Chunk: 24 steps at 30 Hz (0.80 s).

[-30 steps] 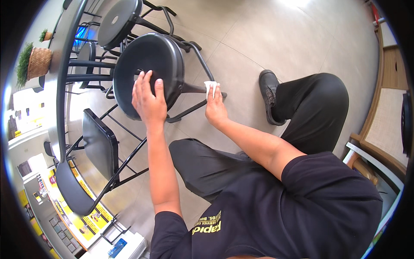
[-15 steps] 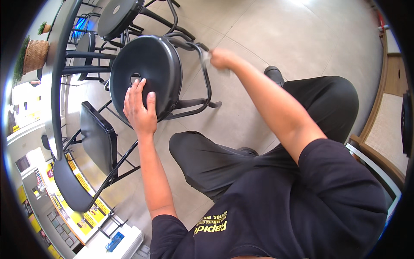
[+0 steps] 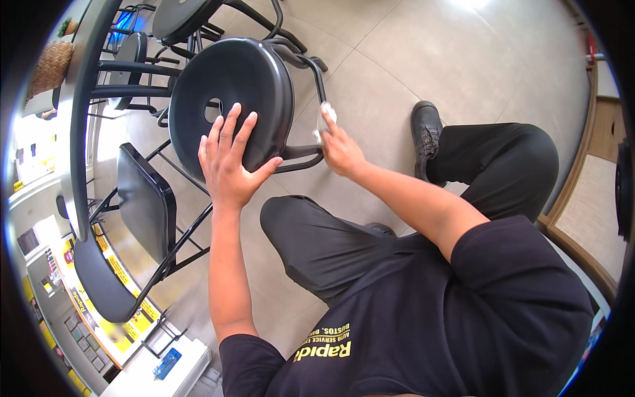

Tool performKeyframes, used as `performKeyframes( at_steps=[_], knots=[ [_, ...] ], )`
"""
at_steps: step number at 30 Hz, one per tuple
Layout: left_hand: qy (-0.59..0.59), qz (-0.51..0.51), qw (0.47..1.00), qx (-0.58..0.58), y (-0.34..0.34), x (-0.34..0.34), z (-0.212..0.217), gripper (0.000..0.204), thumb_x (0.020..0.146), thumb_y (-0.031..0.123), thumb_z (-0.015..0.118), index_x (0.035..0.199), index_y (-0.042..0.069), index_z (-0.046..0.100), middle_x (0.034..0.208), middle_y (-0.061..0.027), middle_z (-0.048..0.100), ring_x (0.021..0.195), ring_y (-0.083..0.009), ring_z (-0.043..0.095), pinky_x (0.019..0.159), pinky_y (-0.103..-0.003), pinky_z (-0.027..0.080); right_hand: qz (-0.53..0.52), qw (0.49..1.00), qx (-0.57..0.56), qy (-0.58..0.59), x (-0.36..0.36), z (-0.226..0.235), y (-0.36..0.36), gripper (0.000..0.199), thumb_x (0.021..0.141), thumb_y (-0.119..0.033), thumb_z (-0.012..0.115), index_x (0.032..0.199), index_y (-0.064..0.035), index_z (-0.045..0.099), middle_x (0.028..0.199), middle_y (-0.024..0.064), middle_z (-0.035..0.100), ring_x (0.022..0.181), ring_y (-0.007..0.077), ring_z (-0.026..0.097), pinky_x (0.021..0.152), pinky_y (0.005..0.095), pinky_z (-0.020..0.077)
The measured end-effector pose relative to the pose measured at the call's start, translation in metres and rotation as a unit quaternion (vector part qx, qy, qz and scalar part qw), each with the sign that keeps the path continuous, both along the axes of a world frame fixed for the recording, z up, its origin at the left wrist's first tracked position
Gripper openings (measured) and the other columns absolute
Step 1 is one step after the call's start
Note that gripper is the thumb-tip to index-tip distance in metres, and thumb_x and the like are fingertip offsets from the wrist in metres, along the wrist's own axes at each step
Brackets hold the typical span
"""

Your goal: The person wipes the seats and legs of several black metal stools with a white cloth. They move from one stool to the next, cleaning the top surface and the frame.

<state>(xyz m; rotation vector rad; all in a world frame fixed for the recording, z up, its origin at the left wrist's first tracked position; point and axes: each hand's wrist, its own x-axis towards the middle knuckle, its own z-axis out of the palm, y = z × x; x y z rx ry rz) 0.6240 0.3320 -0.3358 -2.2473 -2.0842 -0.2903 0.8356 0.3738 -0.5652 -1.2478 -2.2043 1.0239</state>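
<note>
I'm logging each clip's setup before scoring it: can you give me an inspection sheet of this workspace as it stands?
Surface: pale tiled floor, bare where it shows.
Job's things: round black metal stool seat with a centre hole, tipped toward the person; small white cloth pressed against the stool's black tubular frame.
Clutter: nothing seen.
Hands: left hand spread flat on the seat's rim, fingers open; right hand closed on the cloth at the frame.
Cables: nothing seen.
Surroundings: more black stools and a square black chair seat under a long grey tabletop edge; woven basket; wooden furniture at right.
</note>
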Motion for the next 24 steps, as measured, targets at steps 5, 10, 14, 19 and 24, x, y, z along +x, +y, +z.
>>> performKeyframes(
  at_steps=[5, 10, 14, 19, 24],
  knots=[
    [0.003, 0.001, 1.000, 0.002, -0.004, -0.005, 0.001, 0.089, 0.073, 0.064, 0.085, 0.153, 0.032, 0.059, 0.167, 0.0042, 0.046, 0.148, -0.0327, 0.045, 0.119, -0.065, 0.031, 0.032, 0.976, -0.192, -0.096, -0.005, 0.061, 0.046, 0.029, 0.100, -0.026, 0.056, 0.112, -0.0017, 0.067, 0.148, 0.0238, 0.057, 0.112, 0.0425, 0.067, 0.098, 0.0516, 0.0557],
    [0.014, 0.000, 1.000, -0.004, 0.000, -0.004, 0.005, 0.090, 0.074, 0.064, 0.084, 0.153, 0.029, 0.059, 0.167, 0.0020, 0.047, 0.149, -0.0334, 0.044, 0.121, -0.061, 0.029, -0.233, 0.967, -0.029, 0.097, -0.030, 0.037, 0.171, 0.044, 0.103, -0.037, 0.052, 0.130, -0.0035, 0.062, 0.126, 0.0258, 0.067, 0.121, 0.0458, 0.064, 0.103, 0.0554, 0.0515],
    [0.006, -0.020, 1.000, 0.001, 0.007, -0.001, 0.003, 0.090, 0.073, 0.063, 0.085, 0.152, 0.028, 0.060, 0.167, 0.0016, 0.046, 0.148, -0.0345, 0.044, 0.120, -0.061, 0.030, -0.194, 0.978, -0.079, 0.021, -0.059, -0.018, 0.196, 0.041, 0.106, -0.036, 0.048, 0.131, -0.0038, 0.054, 0.124, 0.0289, 0.067, 0.116, 0.0511, 0.065, 0.100, 0.0595, 0.0526],
    [0.013, -0.026, 1.000, 0.008, 0.002, -0.004, 0.000, 0.089, 0.073, 0.060, 0.086, 0.151, 0.025, 0.061, 0.165, -0.0024, 0.050, 0.148, -0.0341, 0.045, 0.119, -0.057, 0.032, -0.203, 0.959, -0.198, 0.002, -0.057, -0.017, 0.111, 0.042, 0.107, -0.038, 0.050, 0.130, -0.0024, 0.052, 0.115, 0.0317, 0.070, 0.108, 0.0530, 0.068, 0.095, 0.0620, 0.0529],
    [-0.009, -0.044, 0.999, 0.014, 0.005, -0.004, -0.003, 0.088, 0.072, 0.055, 0.087, 0.151, 0.024, 0.062, 0.165, -0.0033, 0.050, 0.148, -0.0343, 0.046, 0.119, -0.055, 0.033, -0.169, 0.951, -0.257, 0.043, 0.006, -0.051, 0.045, 0.050, 0.107, -0.042, 0.048, 0.128, 0.0001, 0.064, 0.113, 0.0324, 0.071, 0.105, 0.0539, 0.068, 0.095, 0.0594, 0.0524]
  ],
)
